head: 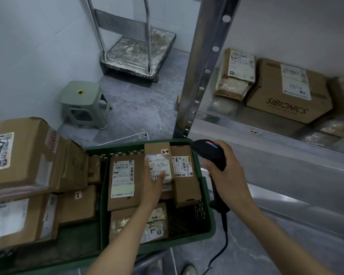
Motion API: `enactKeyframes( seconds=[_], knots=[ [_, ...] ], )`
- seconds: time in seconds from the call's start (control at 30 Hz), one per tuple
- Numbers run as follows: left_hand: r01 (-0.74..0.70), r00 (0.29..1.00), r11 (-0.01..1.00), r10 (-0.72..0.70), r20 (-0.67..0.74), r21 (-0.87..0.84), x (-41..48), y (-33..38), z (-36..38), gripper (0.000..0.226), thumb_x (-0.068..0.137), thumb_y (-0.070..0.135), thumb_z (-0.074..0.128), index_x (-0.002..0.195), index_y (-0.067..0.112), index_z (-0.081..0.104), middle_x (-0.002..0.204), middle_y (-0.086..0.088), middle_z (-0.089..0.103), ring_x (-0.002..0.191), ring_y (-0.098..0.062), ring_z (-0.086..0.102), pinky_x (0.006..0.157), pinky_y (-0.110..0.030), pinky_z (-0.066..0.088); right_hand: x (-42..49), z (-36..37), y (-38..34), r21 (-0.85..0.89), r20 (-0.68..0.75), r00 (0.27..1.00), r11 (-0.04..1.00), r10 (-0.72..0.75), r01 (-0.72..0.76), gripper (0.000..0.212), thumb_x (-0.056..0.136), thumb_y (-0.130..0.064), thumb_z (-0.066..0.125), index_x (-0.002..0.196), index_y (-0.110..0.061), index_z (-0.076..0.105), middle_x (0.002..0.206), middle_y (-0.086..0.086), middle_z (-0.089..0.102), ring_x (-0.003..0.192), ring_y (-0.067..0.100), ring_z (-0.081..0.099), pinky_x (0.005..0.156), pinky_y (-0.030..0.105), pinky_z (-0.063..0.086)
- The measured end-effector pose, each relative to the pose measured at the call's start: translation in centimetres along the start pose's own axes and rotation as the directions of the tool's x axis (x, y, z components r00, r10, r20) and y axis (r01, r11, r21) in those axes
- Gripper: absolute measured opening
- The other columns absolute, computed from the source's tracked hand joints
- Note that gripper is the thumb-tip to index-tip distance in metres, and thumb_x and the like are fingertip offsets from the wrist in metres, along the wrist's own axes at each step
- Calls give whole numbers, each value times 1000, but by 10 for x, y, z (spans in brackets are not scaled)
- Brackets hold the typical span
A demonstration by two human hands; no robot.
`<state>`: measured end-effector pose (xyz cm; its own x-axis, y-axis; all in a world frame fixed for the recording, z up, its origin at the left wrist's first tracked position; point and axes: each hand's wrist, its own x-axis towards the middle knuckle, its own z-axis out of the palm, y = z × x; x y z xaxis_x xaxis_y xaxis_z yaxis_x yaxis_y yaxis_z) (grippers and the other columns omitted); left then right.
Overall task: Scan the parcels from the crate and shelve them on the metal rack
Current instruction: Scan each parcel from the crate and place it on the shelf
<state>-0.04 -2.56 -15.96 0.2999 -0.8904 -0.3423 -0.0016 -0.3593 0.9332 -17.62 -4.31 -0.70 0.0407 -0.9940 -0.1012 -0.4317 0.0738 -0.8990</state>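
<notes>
A green plastic crate sits low in front of me with several brown cardboard parcels inside. My left hand reaches into it and holds a small upright parcel with a white label and a "2-4" sticker, thumb across the label. My right hand grips a black corded barcode scanner just right of the crate, its head pointing at that parcel. The metal rack stands to the right, with a SIBIONICS box and a smaller parcel on its shelf.
A second green crate at the left holds larger boxes. A grey-green plastic stool and a worn platform trolley stand on the tiled floor beyond. The rack's perforated upright rises beside the crate.
</notes>
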Motion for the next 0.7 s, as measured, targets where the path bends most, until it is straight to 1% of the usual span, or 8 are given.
enactKeyframes(
  seconds=[0.07,0.17,0.3,0.4,0.5,0.6,0.63,0.7],
  knots=[
    [-25,1000,1000,25,5,4,-6,6,-4,80,94,24,57,154,25,4,147,13,25,130,0,31,95,-6,32,-3,0,-6,2,-5,1000,1000,-3,3,44,92,-17,61,129,-33,46,102,-25,57,85,-4,60,69,9,48],
    [-79,997,996,79,8,35,-14,20,-11,79,94,26,57,153,26,5,158,6,18,139,-7,25,108,-22,26,-11,-1,-20,2,-31,999,1000,-28,28,45,92,-15,60,131,-30,46,102,-25,58,85,-9,58,67,8,46],
    [-132,991,987,131,9,87,-27,40,-20,78,93,30,59,152,31,9,152,10,26,130,-1,29,104,-23,30,-23,-11,-39,-11,-60,996,998,-61,61,45,91,-17,61,131,-32,45,101,-25,58,84,-11,57,66,6,44],
    [-174,985,981,174,6,83,-41,56,-23,77,92,30,61,151,35,12,153,9,28,134,-4,31,107,-26,31,-35,-22,-53,-16,-69,995,997,-79,78,46,92,-18,60,132,-32,43,103,-25,57,85,-13,56,66,3,43],
    [-201,979,978,202,-6,63,-59,72,-19,78,91,29,63,150,36,14,152,8,30,131,-3,34,100,-19,33,-50,-37,-64,-11,-79,991,994,-111,110,45,93,-18,59,134,-29,43,105,-25,57,90,-13,55,66,2,42],
    [-246,969,969,246,-6,28,-80,86,-8,77,90,28,64,148,39,14,148,7,36,120,6,44,88,-4,38,-67,-56,-71,8,-89,986,990,-140,142,43,93,-15,59,132,-30,45,102,-23,58,84,-13,56,65,2,41],
    [-262,965,965,262,-5,22,-88,91,-3,77,89,29,64,147,40,14,148,6,37,120,5,45,90,-7,40,-74,-64,-72,7,-92,985,989,-148,149,44,93,-15,59,131,-30,45,102,-22,58,83,-12,56,65,3,42],
    [-297,955,955,297,-8,26,-106,101,8,78,88,33,64,148,40,14,148,3,39,125,-4,46,101,-23,42,-89,-80,-74,12,-98,982,987,-159,161,44,93,-14,59,131,-31,44,103,-18,60,82,-7,57,65,7,43]
  ],
)
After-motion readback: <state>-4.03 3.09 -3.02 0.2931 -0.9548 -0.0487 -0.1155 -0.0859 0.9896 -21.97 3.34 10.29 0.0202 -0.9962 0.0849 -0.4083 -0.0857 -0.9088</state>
